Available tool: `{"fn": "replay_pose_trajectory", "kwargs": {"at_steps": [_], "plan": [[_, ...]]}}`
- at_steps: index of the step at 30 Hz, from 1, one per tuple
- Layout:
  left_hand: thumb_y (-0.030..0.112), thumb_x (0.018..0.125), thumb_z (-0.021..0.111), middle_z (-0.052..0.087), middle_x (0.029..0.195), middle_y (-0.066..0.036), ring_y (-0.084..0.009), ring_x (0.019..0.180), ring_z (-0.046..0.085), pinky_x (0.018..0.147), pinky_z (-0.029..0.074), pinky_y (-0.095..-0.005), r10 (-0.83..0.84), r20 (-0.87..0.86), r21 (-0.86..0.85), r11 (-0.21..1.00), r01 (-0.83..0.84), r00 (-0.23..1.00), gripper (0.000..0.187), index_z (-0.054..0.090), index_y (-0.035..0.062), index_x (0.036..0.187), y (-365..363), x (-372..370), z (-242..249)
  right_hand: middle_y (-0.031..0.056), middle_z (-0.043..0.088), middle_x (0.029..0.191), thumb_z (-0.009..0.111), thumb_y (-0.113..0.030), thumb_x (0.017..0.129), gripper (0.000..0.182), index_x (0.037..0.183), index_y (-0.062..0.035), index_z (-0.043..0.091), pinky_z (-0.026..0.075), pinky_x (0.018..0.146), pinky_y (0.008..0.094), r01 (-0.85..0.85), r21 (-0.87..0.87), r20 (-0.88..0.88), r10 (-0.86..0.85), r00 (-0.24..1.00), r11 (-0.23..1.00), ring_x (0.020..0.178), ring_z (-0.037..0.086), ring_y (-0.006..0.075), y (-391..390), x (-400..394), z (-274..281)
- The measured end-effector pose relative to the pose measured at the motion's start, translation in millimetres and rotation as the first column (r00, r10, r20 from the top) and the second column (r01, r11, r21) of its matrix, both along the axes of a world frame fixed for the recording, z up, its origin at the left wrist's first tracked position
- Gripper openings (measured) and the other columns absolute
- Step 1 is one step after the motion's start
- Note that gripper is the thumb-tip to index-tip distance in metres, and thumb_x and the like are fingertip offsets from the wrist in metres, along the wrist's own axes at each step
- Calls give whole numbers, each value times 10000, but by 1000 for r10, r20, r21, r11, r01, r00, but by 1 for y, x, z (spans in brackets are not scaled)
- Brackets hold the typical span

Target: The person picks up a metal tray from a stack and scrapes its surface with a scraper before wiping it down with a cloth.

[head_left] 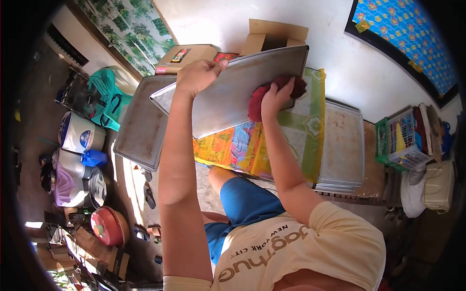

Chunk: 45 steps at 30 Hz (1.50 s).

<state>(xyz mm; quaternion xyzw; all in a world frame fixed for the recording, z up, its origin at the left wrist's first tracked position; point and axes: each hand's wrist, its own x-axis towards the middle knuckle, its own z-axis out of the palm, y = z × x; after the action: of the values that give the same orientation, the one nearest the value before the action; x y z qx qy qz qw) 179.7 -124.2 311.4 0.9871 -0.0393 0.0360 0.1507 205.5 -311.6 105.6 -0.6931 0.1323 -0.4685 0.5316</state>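
Note:
A metal baking tray [233, 92] is held up and tilted over the table, its flat face toward me. My left hand [200, 76] is closed on the tray's upper edge. In my right hand [278, 98] is a bunched dark red cloth [256, 103], pressed against the tray's face near its right end. Another baking tray [141, 121] lies to the left, partly behind my left forearm. On the right, several stained trays [342, 145] are stacked. Below the raised tray is a colourful patterned table cover [233, 150], partly hidden by it.
Cardboard boxes [187, 60] stand at the back against the wall. To the left are a green plastic chair [119, 104], a white container [77, 133] and a red basin [107, 227]. A green and white basket [400, 140] sits at the far right, beside a pale bag [438, 186].

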Motion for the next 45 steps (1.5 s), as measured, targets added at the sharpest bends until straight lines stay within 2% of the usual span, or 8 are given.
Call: {"fn": "replay_pose_trajectory", "kwargs": {"at_steps": [6, 13, 20, 22, 27, 36, 40, 45], "plan": [[745, 875, 438, 730, 892, -102, -265, 943, 687, 839, 498, -375, -3, 18, 9, 1000, 3, 1000, 698, 759, 139, 1008, 0, -2, 0, 308, 346, 1457, 536, -93, 882, 619, 1442, 46, 311, 236, 1119, 527, -8, -218, 192, 51, 980, 976, 1331, 337, 469, -22, 9, 99], [749, 875, 433, 728, 870, -108, -269, 934, 688, 832, 498, -374, -9, 21, 9, 1000, 9, 1000, 709, 758, 133, 1004, 2, 5, 1, 293, 346, 1457, 510, -45, 852, 605, 1424, 35, 330, 275, 1114, 527, -22, -241, -14, 20, 1000, 970, 1340, 344, 458, -36, 6, 22], [744, 856, 440, 732, 960, -96, -276, 1010, 670, 910, 475, -375, 2, -56, -22, 1000, -4, 998, 668, 760, 190, 1046, 7, 17, -4, 305, 367, 1426, 523, -73, 834, 608, 1405, 46, 351, 308, 1111, 492, -32, -34, -151, 26, 988, 999, 1310, 375, 461, -45, 10, -97], [744, 857, 439, 732, 953, -95, -276, 1007, 671, 905, 476, -375, 5, -43, -18, 1000, -6, 999, 671, 760, 183, 1038, 6, 14, -5, 277, 419, 1402, 527, -80, 841, 594, 1394, 63, 366, 331, 1097, 460, -25, 207, -280, 84, 956, 978, 1293, 422, 417, -50, 16, -115], [740, 859, 436, 730, 935, -102, -283, 989, 674, 892, 477, -381, 13, -22, 0, 1000, -13, 1000, 679, 758, 156, 987, 4, 7, 2, 209, 493, 1363, 546, -122, 854, 598, 1408, 30, 380, 387, 1053, 387, -55, 531, -368, 289, 884, 846, 1244, 494, 330, -49, 12, -118], [716, 868, 430, 729, 923, -125, -302, 986, 679, 886, 474, -401, 0, 6, 14, 1000, 0, 1000, 681, 752, 120, 941, 3, 7, 1, 201, 509, 1317, 591, -157, 816, 640, 1397, 9, 380, 419, 1007, 392, -123, 677, -486, 567, 665, 725, 1200, 500, 298, 80, -41, -113], [710, 862, 444, 731, 959, -122, -303, 1009, 675, 895, 474, -402, -1, -12, -21, 1000, 1, 1000, 679, 754, 114, 962, 2, 11, -1, 215, 535, 1202, 566, -79, 787, 568, 1309, 56, 388, 393, 1008, 364, -299, 803, -232, 733, 640, 515, 1133, 527, 314, 157, -90, -81], [754, 847, 417, 729, 968, -130, -311, 998, 668, 904, 473, -398, 29, 39, -22, 999, -28, 999, 750, 767, 99, 948, 3, 5, -4, 190, 548, 1147, 537, -61, 796, 516, 1274, 71, 395, 434, 947, 340, -423, 786, -164, 812, 560, 450, 1043, 565, 275, 248, -97, -146]]}}
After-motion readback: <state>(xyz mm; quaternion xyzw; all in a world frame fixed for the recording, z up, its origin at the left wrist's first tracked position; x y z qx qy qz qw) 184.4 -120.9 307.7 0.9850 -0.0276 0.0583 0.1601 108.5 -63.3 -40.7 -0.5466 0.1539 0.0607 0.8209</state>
